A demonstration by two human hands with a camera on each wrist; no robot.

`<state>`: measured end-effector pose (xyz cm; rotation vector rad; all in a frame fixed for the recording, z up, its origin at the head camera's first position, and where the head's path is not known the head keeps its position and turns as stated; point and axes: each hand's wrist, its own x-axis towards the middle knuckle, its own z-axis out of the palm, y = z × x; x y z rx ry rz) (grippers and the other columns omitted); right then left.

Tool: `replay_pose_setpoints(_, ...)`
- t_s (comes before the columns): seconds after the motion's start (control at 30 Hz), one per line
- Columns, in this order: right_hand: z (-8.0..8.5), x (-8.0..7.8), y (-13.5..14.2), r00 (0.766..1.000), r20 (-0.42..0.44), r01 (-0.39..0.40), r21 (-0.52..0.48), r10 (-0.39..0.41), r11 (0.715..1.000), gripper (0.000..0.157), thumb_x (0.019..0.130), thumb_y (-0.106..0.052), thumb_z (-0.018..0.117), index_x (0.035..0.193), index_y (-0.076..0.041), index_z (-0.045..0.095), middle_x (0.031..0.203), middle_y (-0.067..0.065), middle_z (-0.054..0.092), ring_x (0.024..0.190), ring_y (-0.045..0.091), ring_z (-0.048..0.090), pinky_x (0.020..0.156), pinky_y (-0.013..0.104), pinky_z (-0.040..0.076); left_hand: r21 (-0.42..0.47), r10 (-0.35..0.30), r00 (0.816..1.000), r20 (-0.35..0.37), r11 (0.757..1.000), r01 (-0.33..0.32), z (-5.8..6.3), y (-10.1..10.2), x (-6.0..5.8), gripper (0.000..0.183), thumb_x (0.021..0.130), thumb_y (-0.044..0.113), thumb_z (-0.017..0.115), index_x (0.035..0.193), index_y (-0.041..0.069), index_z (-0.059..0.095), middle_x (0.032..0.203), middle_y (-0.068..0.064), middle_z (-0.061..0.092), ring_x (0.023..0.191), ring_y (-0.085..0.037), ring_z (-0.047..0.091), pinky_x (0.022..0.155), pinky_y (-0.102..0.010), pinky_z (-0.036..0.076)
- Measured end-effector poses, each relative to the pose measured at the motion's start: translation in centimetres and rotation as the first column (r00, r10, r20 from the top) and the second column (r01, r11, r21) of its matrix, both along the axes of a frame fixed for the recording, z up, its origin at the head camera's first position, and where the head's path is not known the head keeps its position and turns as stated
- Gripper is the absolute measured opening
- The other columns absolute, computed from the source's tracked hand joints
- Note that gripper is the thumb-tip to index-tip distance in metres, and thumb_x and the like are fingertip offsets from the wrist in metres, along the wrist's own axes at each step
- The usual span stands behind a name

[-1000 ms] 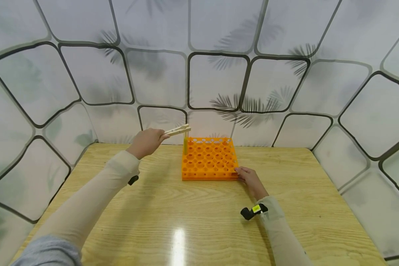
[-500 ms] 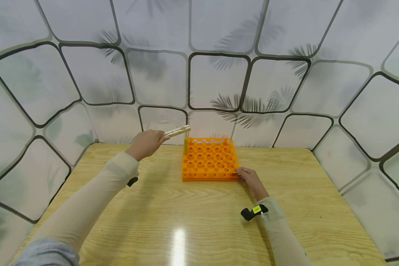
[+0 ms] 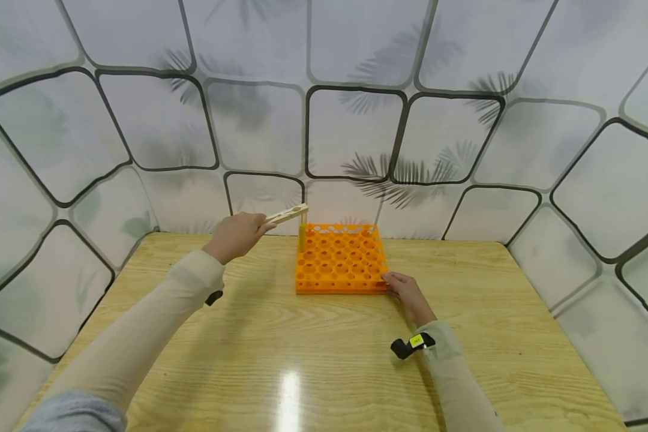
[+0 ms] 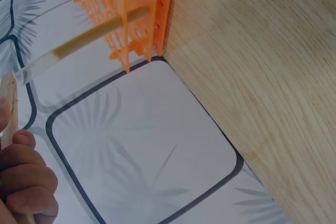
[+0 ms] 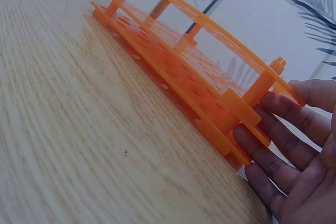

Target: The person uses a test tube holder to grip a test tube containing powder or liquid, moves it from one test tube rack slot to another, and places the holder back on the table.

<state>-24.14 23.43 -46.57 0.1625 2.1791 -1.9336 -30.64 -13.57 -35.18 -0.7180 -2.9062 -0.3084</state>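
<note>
In the head view my left hand (image 3: 236, 235) grips a wooden test tube clamp (image 3: 286, 214), its fingers curled around the handle in the left wrist view. The clamp's far end is at the mouth of a clear test tube (image 4: 39, 66) holding yellow liquid; whether it squeezes the glass is hard to see. That tube stands in the back left part of an orange test tube rack (image 3: 340, 258), its lower end inside. At the rack's front right corner, my right hand (image 3: 408, 294) holds on, thumb on the top plate and fingers against the side (image 5: 291, 145).
The rack stands on a wood-grain table (image 3: 324, 348), near its back edge. Behind and around the table rises a pale patterned wall covering (image 3: 356, 132). A black wrist camera (image 3: 412, 344) sits on the right wrist, just above the table.
The left hand and the clamp have shifted very slightly down and to the left. The tube, the rack and the right hand look almost unmoved.
</note>
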Motion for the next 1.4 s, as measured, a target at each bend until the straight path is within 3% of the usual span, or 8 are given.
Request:
replay_pose_setpoints(0.1, -0.1, 0.0, 0.0, 1.000, -0.009, -0.006, -0.001, 0.006, 1.000, 0.026, 0.100, -0.018, 0.045, 0.107, 0.003, 0.059, 0.092, -0.010, 0.057, 0.089, 0.007, 0.056, 0.089, 0.030, 0.045, 0.000, 0.000, 1.000, -0.002, 1.000, 0.000, 0.0, 0.0, 0.2, 0.037, 0.099, 0.036, 0.046, 0.074, 0.009, 0.051, 0.055, -0.001, 0.038, 0.045, -0.013, 0.031, 0.045, -0.026, 0.027)
replay_pose_setpoints(0.33, -2.8, -1.4, 0.9, 0.999, -0.039, 0.011, -0.011, -0.012, 1.000, 0.026, 0.098, -0.028, 0.051, 0.102, -0.004, 0.062, 0.090, -0.012, 0.058, 0.085, 0.002, 0.057, 0.080, 0.020, 0.047, 0.005, 0.002, 1.000, 0.011, 1.000, -0.002, 0.1, -0.3, 0.4, 0.037, 0.099, 0.036, 0.045, 0.075, 0.009, 0.050, 0.055, -0.002, 0.039, 0.045, -0.014, 0.033, 0.045, -0.026, 0.028)
replay_pose_setpoints(0.97, -2.6, -1.4, 1.0, 0.999, -0.042, 0.001, -0.009, -0.001, 1.000, 0.027, 0.099, -0.027, 0.050, 0.103, -0.004, 0.062, 0.091, -0.012, 0.059, 0.086, 0.001, 0.057, 0.081, 0.020, 0.047, 0.093, 0.079, 0.995, -0.056, 0.993, -0.074, -1.0, -0.5, 1.2, 0.040, 0.100, 0.035, 0.045, 0.070, 0.010, 0.042, 0.051, 0.000, 0.032, 0.042, -0.013, 0.024, 0.042, -0.025, 0.021)
replay_pose_setpoints(1.2, -2.5, -1.4, 0.9, 0.999, -0.038, 0.001, -0.005, -0.001, 1.000, 0.028, 0.098, -0.029, 0.050, 0.104, -0.003, 0.061, 0.093, -0.011, 0.058, 0.088, 0.002, 0.056, 0.082, 0.020, 0.047, 0.149, 0.124, 0.990, -0.064, 0.982, -0.113, -1.4, -0.6, 1.6, 0.040, 0.100, 0.036, 0.045, 0.070, 0.009, 0.043, 0.051, -0.001, 0.032, 0.040, -0.014, 0.026, 0.041, -0.026, 0.022)
replay_pose_setpoints(1.4, -2.8, -1.4, 1.0, 0.999, -0.042, 0.006, -0.015, -0.006, 1.000, 0.026, 0.098, -0.027, 0.051, 0.103, -0.005, 0.062, 0.093, -0.011, 0.057, 0.087, 0.003, 0.056, 0.080, 0.020, 0.047, 0.175, 0.129, 0.987, -0.099, 0.978, -0.110, -1.7, -0.8, 2.2, 0.038, 0.099, 0.033, 0.047, 0.070, 0.008, 0.044, 0.049, -0.001, 0.034, 0.039, -0.013, 0.027, 0.040, -0.025, 0.022)
